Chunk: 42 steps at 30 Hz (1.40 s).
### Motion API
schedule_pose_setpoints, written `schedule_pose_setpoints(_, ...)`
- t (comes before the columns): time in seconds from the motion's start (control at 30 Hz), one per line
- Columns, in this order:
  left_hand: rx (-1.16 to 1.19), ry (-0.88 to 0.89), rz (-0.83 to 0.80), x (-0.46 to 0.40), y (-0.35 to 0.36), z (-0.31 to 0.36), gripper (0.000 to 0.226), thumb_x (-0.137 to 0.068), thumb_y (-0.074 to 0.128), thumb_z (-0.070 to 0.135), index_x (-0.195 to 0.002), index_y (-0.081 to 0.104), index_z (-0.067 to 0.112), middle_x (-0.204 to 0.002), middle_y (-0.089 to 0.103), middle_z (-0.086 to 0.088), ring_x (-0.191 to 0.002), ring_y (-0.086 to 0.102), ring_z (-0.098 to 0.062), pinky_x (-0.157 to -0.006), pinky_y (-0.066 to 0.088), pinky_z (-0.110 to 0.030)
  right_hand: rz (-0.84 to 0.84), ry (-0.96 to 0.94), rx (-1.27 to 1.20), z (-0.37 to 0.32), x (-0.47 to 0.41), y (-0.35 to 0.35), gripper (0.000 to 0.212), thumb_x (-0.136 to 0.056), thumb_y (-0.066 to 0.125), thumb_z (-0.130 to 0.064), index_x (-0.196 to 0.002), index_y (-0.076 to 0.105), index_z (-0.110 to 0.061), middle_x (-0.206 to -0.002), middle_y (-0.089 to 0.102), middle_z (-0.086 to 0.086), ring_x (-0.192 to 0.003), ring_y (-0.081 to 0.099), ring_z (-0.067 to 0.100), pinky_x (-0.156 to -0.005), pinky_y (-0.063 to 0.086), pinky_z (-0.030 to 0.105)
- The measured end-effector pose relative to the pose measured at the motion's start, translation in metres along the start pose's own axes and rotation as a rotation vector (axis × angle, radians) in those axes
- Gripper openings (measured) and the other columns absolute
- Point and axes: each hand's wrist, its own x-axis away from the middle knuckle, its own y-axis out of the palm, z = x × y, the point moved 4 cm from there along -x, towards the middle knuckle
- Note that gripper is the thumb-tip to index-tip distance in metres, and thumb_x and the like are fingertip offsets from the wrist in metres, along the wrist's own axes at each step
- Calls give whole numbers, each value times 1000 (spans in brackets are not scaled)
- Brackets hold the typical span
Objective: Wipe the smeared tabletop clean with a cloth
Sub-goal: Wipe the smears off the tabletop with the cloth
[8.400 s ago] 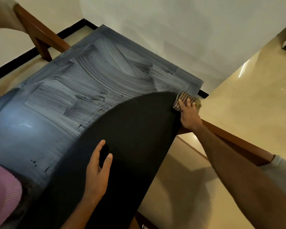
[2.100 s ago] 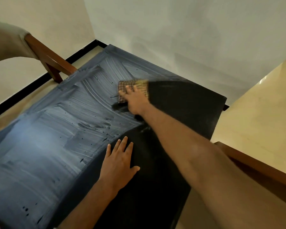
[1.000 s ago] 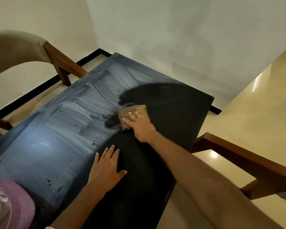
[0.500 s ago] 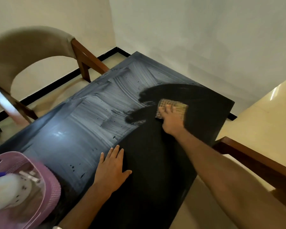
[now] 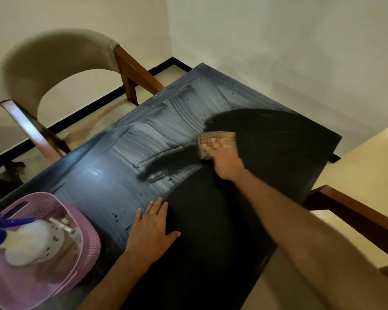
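Note:
The dark tabletop (image 5: 211,242) is clean and black on its right half; white smears (image 5: 143,139) cover the left and far part. My right hand (image 5: 224,159) presses a checked yellow-brown cloth (image 5: 220,138) flat on the table near the far middle, fingers stretched over it. A dark wiped streak (image 5: 166,166) runs left of the cloth into the smears. My left hand (image 5: 150,227) rests flat on the tabletop near the front, fingers straight, at the edge between smeared and clean surface.
A pink plastic basket (image 5: 81,238) with a white spray bottle (image 5: 25,242) stands at the near left corner. A beige chair (image 5: 54,54) with wooden legs stands left of the table. Another chair's wooden arm (image 5: 354,211) reaches in at the right. White walls enclose the far corner.
My right hand has swept the cloth left into the smears and back right, leaving a fresh dark streak. The view has shifted, bringing the basket and left chair further in. My left hand stays put.

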Motion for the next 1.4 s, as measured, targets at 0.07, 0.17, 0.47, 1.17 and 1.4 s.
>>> schedule_pose_setpoints(0.07, 12, 0, 3, -3, -2, 1, 90, -87, 54, 60, -155, 8, 22, -164, 2, -1, -151, 2, -20, -121, 4, -45, 5, 242, 27, 90, 17, -13, 76, -92, 48, -8, -158, 17, -31, -166, 9, 8, -151, 11, 36, -122, 10, 54)
schedule_pose_setpoints(0.17, 36, 0, 14, -6, -5, 2, 89, -89, 53, 59, -155, 8, 22, -164, 2, -2, -151, 2, -20, -121, 4, -45, -24, 543, -26, 186, 53, -24, 76, -95, 49, -11, -158, 12, -31, -166, 5, 8, -151, 7, 38, -122, 13, 56)
schedule_pose_setpoints(0.47, 137, -64, 52, -5, -6, -20, 90, -90, 49, 61, -155, 2, 20, -164, 6, -3, -150, 7, -19, -121, 7, -43, 35, 225, 36, 22, 24, -1, 79, -88, 54, -19, -158, 17, -24, -165, 13, 14, -150, 11, 38, -124, 4, 46)
schedule_pose_setpoints(1.17, 34, -116, -29, 21, 9, -35, 92, -87, 60, 53, -155, 6, 19, -163, -2, -9, -150, 3, -27, -120, 6, -48, -24, 641, -79, 116, 77, -3, 71, -96, 49, -21, -158, 17, -31, -166, 8, 7, -150, 10, 40, -123, 12, 50)
schedule_pose_setpoints(1.4, -24, -95, -13, 24, 18, -37, 92, -88, 57, 53, -155, 5, 17, -163, -5, -10, -150, 0, -28, -120, 5, -48, -91, -139, 13, -155, 17, 25, 74, -90, 57, -25, -156, 24, -29, -165, 13, 7, -150, 11, 37, -122, 16, 47)
